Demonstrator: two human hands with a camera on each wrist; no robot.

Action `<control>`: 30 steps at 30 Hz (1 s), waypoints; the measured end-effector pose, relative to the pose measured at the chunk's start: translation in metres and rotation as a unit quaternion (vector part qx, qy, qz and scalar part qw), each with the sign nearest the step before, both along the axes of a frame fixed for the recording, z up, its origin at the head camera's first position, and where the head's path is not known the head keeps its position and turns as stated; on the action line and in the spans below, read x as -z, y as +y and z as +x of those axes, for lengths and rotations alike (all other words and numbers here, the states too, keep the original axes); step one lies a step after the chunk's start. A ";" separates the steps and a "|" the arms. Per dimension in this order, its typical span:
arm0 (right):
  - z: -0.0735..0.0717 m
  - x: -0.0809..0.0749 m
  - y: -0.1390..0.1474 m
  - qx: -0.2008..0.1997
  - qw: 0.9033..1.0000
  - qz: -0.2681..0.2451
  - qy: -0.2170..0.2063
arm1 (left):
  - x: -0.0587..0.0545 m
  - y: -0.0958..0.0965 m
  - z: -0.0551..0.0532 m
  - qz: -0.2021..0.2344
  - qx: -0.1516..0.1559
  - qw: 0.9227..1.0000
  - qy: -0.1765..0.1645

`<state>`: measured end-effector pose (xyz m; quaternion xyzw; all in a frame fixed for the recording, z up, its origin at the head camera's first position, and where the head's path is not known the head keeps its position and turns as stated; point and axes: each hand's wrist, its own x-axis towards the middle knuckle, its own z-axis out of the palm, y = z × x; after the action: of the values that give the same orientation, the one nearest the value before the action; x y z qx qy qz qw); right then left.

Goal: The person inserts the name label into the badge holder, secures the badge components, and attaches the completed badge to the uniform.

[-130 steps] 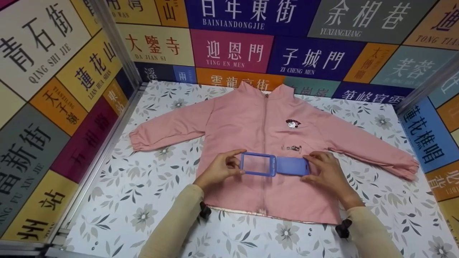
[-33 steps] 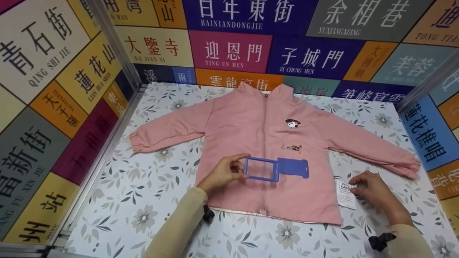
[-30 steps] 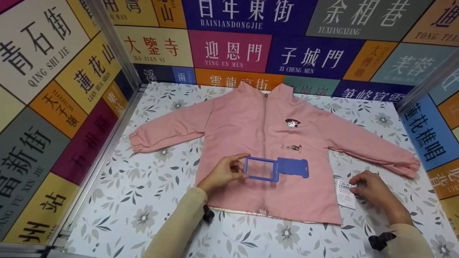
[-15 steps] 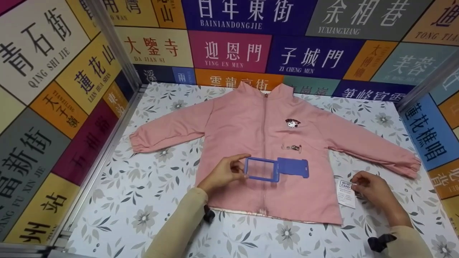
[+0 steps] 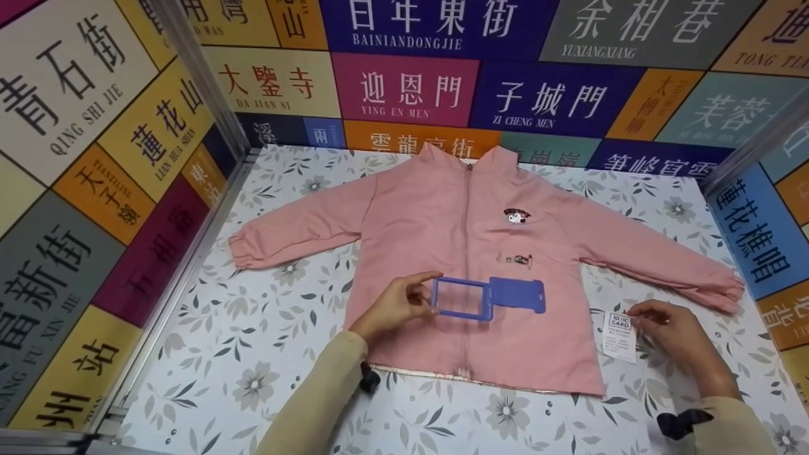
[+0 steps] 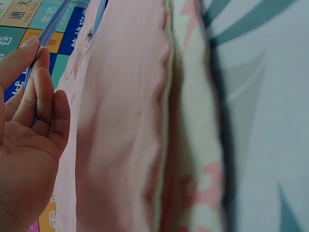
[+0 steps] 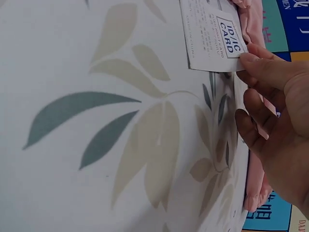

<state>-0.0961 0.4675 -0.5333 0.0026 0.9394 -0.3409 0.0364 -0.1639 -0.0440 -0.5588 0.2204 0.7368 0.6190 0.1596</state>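
My left hand [image 5: 395,308] pinches the left edge of a blue badge holder, an open rectangular frame [image 5: 487,304] with a flat blue panel [image 5: 518,295] slid out from its right end. In the left wrist view only a thin blue edge of the badge holder [image 6: 52,25] shows past the fingertips. A white paper card [image 5: 619,338] printed "ID/IC CARD" is pinched at its upper right corner between thumb and finger of my right hand [image 5: 682,335]. The right wrist view shows this card [image 7: 210,38] close over the table, its other fingers loosely curled.
A pink zip-up jacket [image 5: 411,221] lies spread out beneath the badge holder, sleeves to both sides. A small metal clip [image 5: 522,260] lies on its chest below a cartoon patch [image 5: 515,217]. The floral tabletop [image 5: 208,379] is bounded by sign-printed walls [image 5: 404,88].
My right hand has left the blue panel and moved right to the white card, lately shifting it slightly right. The panel has slid a little farther out of the frame; my left hand has barely moved.
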 end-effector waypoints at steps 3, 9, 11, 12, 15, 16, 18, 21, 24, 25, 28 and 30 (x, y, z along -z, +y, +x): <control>-0.003 -0.012 0.002 0.001 1.000 -0.009 0.019 | 0.000 0.000 -0.001 -0.003 0.000 1.000 0.004; -0.011 -0.036 -0.001 0.003 0.997 -0.059 0.045 | -0.002 0.003 -0.002 -0.011 0.001 1.000 0.008; -0.013 -0.042 -0.005 0.004 0.995 -0.087 0.053 | -0.002 0.004 -0.002 -0.010 0.002 1.000 0.005; -0.013 -0.044 -0.008 0.004 0.993 -0.100 0.059 | -0.002 0.005 -0.002 -0.010 0.002 1.000 0.004; -0.015 -0.050 -0.020 0.017 0.987 -0.135 0.082 | -0.002 0.007 -0.003 -0.010 -0.001 1.000 0.003; -0.015 -0.051 -0.026 0.021 0.985 -0.144 0.091 | -0.002 0.007 -0.003 -0.011 -0.002 1.000 0.003; -0.016 -0.053 -0.040 0.027 0.981 -0.162 0.106 | -0.002 0.008 -0.003 -0.013 -0.004 1.000 0.004; -0.018 -0.052 -0.061 0.032 0.970 -0.212 0.118 | -0.001 0.009 -0.004 -0.015 -0.006 1.000 0.006; -0.019 -0.047 -0.079 0.039 0.957 -0.259 0.125 | -0.001 0.012 -0.004 -0.017 -0.009 1.000 0.010; -0.019 -0.044 -0.084 0.044 0.954 -0.267 0.127 | -0.002 0.013 -0.005 -0.017 -0.011 1.000 0.011; -0.019 -0.037 -0.100 0.060 0.952 -0.272 0.126 | -0.003 0.015 -0.005 -0.019 -0.017 1.000 0.018; -0.019 -0.033 -0.111 0.066 0.954 -0.265 0.121 | -0.003 0.017 -0.005 -0.022 -0.021 0.999 0.021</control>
<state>-0.1151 0.3567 -0.5004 0.0133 0.8102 -0.5773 -0.1004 -0.1692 -0.0273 -0.5554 0.2142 0.7582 0.6008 0.1353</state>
